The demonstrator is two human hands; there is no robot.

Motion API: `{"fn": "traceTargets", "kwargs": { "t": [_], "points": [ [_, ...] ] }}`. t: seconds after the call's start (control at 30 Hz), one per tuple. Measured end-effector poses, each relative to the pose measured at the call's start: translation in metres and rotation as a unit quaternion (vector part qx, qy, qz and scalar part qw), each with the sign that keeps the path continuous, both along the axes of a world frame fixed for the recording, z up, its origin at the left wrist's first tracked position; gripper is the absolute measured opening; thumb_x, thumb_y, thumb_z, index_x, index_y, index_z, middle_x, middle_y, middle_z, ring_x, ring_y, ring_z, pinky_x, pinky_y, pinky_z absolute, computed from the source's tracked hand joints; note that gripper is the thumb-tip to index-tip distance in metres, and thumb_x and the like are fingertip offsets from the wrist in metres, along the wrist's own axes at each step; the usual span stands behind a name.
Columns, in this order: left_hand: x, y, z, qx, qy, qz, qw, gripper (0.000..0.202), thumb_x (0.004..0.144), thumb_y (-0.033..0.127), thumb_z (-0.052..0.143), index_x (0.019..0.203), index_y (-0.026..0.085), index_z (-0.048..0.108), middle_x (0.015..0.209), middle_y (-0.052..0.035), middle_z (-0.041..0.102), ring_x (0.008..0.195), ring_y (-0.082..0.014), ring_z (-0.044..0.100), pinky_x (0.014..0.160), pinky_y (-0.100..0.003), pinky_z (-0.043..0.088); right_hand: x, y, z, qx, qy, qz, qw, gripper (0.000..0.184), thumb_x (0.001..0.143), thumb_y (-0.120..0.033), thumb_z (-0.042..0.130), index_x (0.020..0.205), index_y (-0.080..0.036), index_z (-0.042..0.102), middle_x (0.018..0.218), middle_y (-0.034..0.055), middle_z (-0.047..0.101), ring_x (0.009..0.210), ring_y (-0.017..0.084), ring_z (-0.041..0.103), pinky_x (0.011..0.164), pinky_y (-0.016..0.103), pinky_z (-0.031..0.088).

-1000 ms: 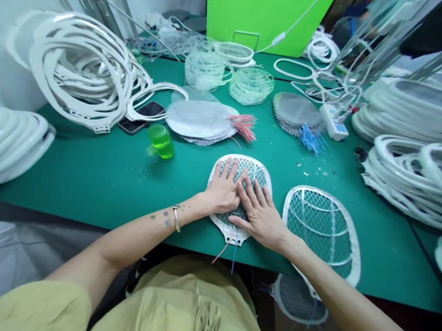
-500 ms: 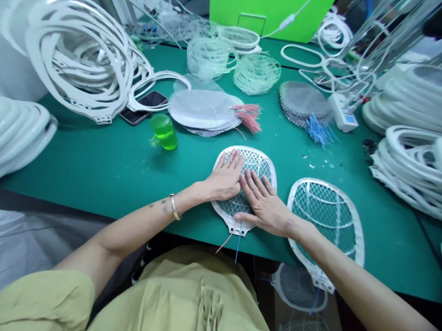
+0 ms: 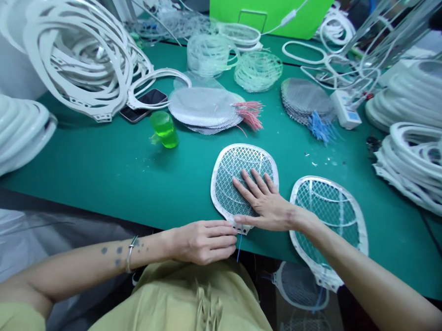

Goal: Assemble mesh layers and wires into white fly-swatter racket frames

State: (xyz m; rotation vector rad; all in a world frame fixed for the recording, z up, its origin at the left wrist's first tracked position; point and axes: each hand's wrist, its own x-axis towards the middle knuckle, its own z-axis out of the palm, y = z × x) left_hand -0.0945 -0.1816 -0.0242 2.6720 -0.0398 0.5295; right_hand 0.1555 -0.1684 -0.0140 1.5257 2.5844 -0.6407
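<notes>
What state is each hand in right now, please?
Left hand: curled by the neck of the white mesh frame; whether it grips anything cannot be told.
Right hand: open, spread over that mesh frame.

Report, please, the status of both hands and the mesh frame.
Right hand spread over mesh frame. Left hand at its narrow end, hold unclear. Frame on green table, blue wire trailing. Second frame alongside, partly hidden by right forearm.

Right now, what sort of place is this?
Probably a small assembly workshop: stacks of white frames, a pile of mesh sheets with red wires, and a meshed frame under the person's right hand.
</notes>
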Motion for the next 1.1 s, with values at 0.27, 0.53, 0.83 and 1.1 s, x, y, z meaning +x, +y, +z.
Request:
{"fn": "traceTargets", "kwargs": {
  "t": [0.27, 0.53, 0.83, 1.1],
  "points": [
    [0.012, -0.009, 0.001, 0.065, -0.061, 0.047, 0.995, 0.019, 0.094, 0.012, 0.048, 0.099, 0.011, 0.067, 0.104, -0.0115, 0.072, 0.105, -0.0197, 0.066, 0.105, -0.034, 0.047, 0.0, -0.003, 0.0, 0.024, -0.011, 0.005, 1.0, 0.101, 0.077, -0.08, 0.043, 0.153, -0.026, 0.004, 0.158, 0.0086, -0.008, 0.143, 0.038, -0.008, 0.112, 0.06, -0.002],
    [0.019, -0.015, -0.006, 0.015, -0.09, 0.112, 0.989, 0.014, 0.09, 0.011, 0.05, 0.089, 0.014, 0.063, 0.085, -0.0073, 0.071, 0.09, -0.0172, 0.067, 0.094, -0.032, 0.053, -0.002, -0.006, 0.001, 0.049, -0.056, 0.016, 0.997, 0.104, 0.077, -0.078, 0.043, 0.153, -0.023, 0.0, 0.158, 0.0112, -0.011, 0.143, 0.038, -0.011, 0.112, 0.06, 0.001],
    [0.03, -0.035, -0.006, -0.03, -0.054, 0.232, 0.971, 0.021, 0.088, 0.009, 0.042, 0.083, 0.016, 0.062, 0.078, -0.0069, 0.067, 0.08, -0.0163, 0.065, 0.081, -0.031, 0.056, -0.004, -0.009, -0.004, 0.096, -0.066, 0.014, 0.993, 0.108, 0.073, -0.08, 0.046, 0.153, -0.018, 0.007, 0.159, 0.0143, -0.004, 0.143, 0.039, -0.008, 0.113, 0.059, 0.0],
    [0.036, -0.047, -0.018, 0.014, -0.123, 0.214, 0.969, 0.02, 0.083, 0.005, 0.047, 0.085, 0.013, 0.065, 0.083, -0.0066, 0.072, 0.086, -0.0179, 0.068, 0.091, -0.032, 0.053, -0.006, -0.01, -0.007, 0.107, -0.064, 0.008, 0.992, 0.111, 0.071, -0.079, 0.049, 0.153, -0.017, 0.009, 0.159, 0.0143, -0.003, 0.144, 0.039, -0.006, 0.113, 0.059, -0.002]
  ]
}}
